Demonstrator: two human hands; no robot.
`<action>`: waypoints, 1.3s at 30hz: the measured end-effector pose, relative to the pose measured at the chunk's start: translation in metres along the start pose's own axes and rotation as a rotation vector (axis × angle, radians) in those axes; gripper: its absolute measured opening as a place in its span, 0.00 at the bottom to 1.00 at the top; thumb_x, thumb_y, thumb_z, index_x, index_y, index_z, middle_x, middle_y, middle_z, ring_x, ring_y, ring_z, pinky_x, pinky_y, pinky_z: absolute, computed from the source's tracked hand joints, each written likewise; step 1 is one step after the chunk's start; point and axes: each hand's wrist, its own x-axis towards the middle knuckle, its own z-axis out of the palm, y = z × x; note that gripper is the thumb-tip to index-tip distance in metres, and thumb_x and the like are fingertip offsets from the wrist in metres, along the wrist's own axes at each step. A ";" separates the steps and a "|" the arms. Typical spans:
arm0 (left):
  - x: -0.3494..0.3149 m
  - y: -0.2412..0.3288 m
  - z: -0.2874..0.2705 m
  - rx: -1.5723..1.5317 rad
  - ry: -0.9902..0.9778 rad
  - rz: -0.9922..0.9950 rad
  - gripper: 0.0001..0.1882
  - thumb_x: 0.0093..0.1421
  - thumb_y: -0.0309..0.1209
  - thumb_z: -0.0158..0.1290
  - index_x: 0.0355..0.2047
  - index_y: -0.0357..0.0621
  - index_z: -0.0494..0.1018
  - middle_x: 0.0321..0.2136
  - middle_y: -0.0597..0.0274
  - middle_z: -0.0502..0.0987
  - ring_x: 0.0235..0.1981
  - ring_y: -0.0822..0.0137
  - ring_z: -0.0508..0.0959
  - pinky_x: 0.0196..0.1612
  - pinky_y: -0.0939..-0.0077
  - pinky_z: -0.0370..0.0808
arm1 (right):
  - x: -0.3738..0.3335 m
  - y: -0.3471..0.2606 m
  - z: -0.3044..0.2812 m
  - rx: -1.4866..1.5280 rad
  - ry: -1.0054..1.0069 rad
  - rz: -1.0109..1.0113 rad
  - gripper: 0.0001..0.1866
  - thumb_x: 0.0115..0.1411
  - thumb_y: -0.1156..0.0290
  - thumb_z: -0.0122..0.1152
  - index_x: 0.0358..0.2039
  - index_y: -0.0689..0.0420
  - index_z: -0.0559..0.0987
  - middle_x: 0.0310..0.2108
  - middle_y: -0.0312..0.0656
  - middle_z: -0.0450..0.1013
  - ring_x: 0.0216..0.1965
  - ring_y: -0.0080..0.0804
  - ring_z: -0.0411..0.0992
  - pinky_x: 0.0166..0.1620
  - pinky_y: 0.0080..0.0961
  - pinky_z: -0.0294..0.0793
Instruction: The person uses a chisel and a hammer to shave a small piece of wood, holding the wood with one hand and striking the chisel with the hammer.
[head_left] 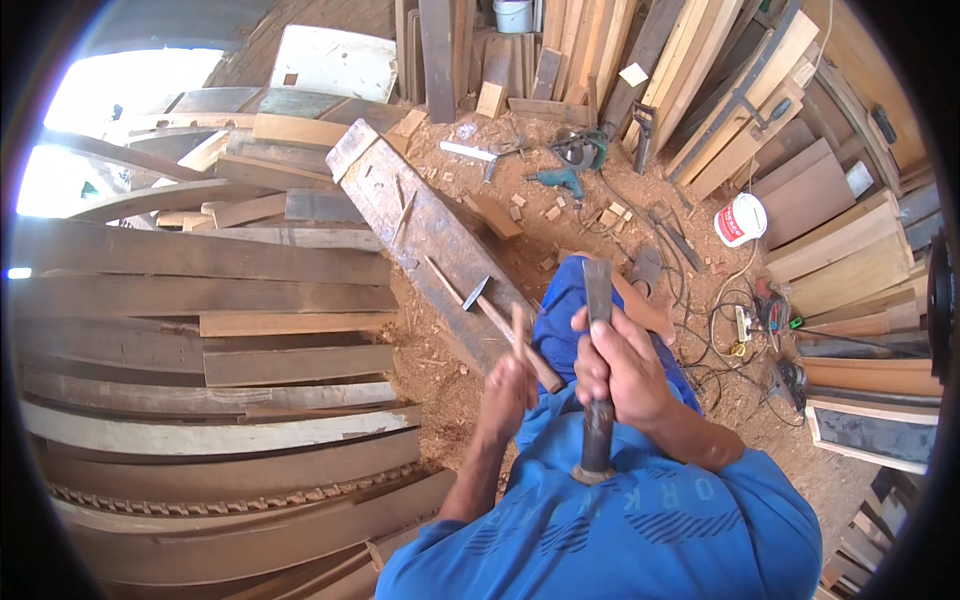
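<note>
My right hand [628, 370] is wrapped round a chisel [598, 285], its wide flat steel blade pointing up and away from me. The chisel's dark handle [597, 437] runs down below the fist, its butt end close to my blue shirt. My left hand [510, 388] is curled just left of my lap, beside the hammer's handle. A slim tan shape [518, 328] stands up from it; whether this is a finger or a wood piece is unclear. The hammer [500, 318] lies on a thick worn plank [425, 235], beside a thin wooden stick [443, 280].
Stacked boards [200, 295] fill the left side, and planks [590, 60] lean at the back. On the shaving-covered floor [440, 400] lie a teal drill [558, 181], a green circular saw [580, 150] and tangled cables [700, 345]. A white-and-red bucket [740, 220] stands at right.
</note>
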 end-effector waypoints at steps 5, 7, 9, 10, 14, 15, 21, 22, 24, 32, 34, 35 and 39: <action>0.054 0.068 0.028 0.003 -0.024 0.184 0.17 0.72 0.42 0.37 0.34 0.45 0.68 0.18 0.71 0.67 0.20 0.79 0.66 0.23 0.85 0.63 | 0.026 0.027 0.017 0.089 -0.042 0.161 0.08 0.70 0.64 0.45 0.38 0.55 0.68 0.20 0.31 0.62 0.17 0.18 0.61 0.24 0.26 0.71; 0.058 0.079 0.032 -0.071 -0.032 0.187 0.17 0.72 0.41 0.37 0.33 0.44 0.69 0.19 0.71 0.67 0.21 0.79 0.67 0.24 0.83 0.64 | 0.019 0.032 0.027 0.101 -0.158 0.227 0.08 0.69 0.64 0.45 0.38 0.55 0.68 0.20 0.30 0.60 0.17 0.19 0.61 0.24 0.26 0.71; 0.058 0.085 0.034 -0.145 -0.044 0.166 0.17 0.72 0.41 0.38 0.32 0.44 0.69 0.20 0.72 0.68 0.22 0.79 0.67 0.25 0.82 0.65 | 0.009 0.035 0.030 0.099 -0.155 0.246 0.09 0.69 0.63 0.45 0.38 0.54 0.68 0.19 0.29 0.58 0.16 0.18 0.60 0.23 0.25 0.70; 0.051 0.086 0.033 0.082 -0.072 0.252 0.18 0.72 0.41 0.37 0.31 0.43 0.69 0.21 0.72 0.68 0.24 0.79 0.67 0.26 0.81 0.66 | 0.003 0.035 0.028 0.078 -0.150 0.198 0.09 0.69 0.63 0.45 0.38 0.54 0.67 0.19 0.29 0.57 0.16 0.18 0.59 0.23 0.25 0.70; 0.023 0.068 0.029 0.431 -0.100 0.369 0.21 0.73 0.41 0.36 0.28 0.42 0.68 0.22 0.71 0.69 0.25 0.78 0.66 0.28 0.77 0.66 | -0.012 0.027 0.020 0.034 -0.129 0.128 0.10 0.69 0.61 0.45 0.37 0.54 0.67 0.18 0.28 0.54 0.15 0.16 0.56 0.22 0.24 0.69; 0.019 0.062 0.025 0.458 -0.126 0.326 0.21 0.73 0.41 0.36 0.28 0.42 0.68 0.21 0.70 0.68 0.25 0.78 0.65 0.27 0.76 0.65 | -0.014 0.028 0.017 0.050 -0.086 0.138 0.10 0.69 0.61 0.46 0.37 0.54 0.67 0.18 0.28 0.54 0.15 0.16 0.56 0.22 0.24 0.69; -0.014 0.037 0.029 0.388 -0.073 0.324 0.21 0.72 0.42 0.38 0.26 0.43 0.68 0.17 0.69 0.64 0.20 0.76 0.63 0.24 0.76 0.62 | -0.029 0.017 0.007 0.005 0.006 0.004 0.12 0.69 0.59 0.45 0.38 0.54 0.67 0.17 0.29 0.54 0.14 0.17 0.55 0.20 0.23 0.67; -0.032 0.026 0.016 0.439 -0.180 0.272 0.20 0.72 0.42 0.38 0.27 0.44 0.67 0.17 0.72 0.64 0.20 0.79 0.63 0.24 0.79 0.61 | -0.036 0.006 0.004 -0.036 0.051 -0.109 0.12 0.69 0.58 0.45 0.38 0.54 0.66 0.16 0.29 0.54 0.13 0.17 0.55 0.19 0.23 0.67; -0.039 0.023 0.005 0.437 -0.202 0.113 0.20 0.71 0.43 0.40 0.27 0.45 0.68 0.16 0.75 0.62 0.19 0.82 0.63 0.22 0.81 0.61 | -0.045 -0.017 -0.001 0.021 -0.032 -0.221 0.12 0.71 0.63 0.40 0.45 0.57 0.65 0.17 0.31 0.57 0.15 0.17 0.57 0.22 0.22 0.67; 0.041 0.088 0.050 -0.219 -0.206 0.114 0.16 0.73 0.41 0.36 0.36 0.44 0.67 0.20 0.67 0.69 0.19 0.76 0.69 0.24 0.82 0.67 | 0.010 0.017 0.008 0.093 -0.091 -0.060 0.11 0.70 0.67 0.44 0.46 0.60 0.69 0.29 0.39 0.71 0.22 0.20 0.68 0.27 0.24 0.74; 0.047 0.094 0.055 -0.082 -0.096 0.180 0.16 0.73 0.41 0.35 0.36 0.44 0.68 0.20 0.68 0.69 0.20 0.75 0.68 0.26 0.82 0.66 | 0.006 0.018 0.021 0.139 -0.135 0.067 0.09 0.69 0.67 0.45 0.43 0.59 0.69 0.26 0.35 0.66 0.19 0.19 0.63 0.27 0.26 0.73; 0.050 0.097 0.057 0.051 0.024 0.239 0.17 0.73 0.40 0.35 0.35 0.44 0.68 0.21 0.69 0.68 0.22 0.75 0.68 0.27 0.82 0.66 | 0.004 0.020 0.026 0.107 -0.155 0.103 0.09 0.70 0.67 0.44 0.42 0.58 0.69 0.25 0.34 0.64 0.19 0.18 0.62 0.26 0.25 0.72; 0.044 0.093 0.039 0.556 -0.029 0.458 0.20 0.73 0.40 0.34 0.34 0.41 0.71 0.23 0.62 0.71 0.25 0.69 0.71 0.30 0.75 0.68 | -0.006 0.027 0.026 0.052 -0.148 0.131 0.09 0.70 0.65 0.43 0.40 0.57 0.68 0.23 0.30 0.58 0.17 0.15 0.57 0.22 0.23 0.68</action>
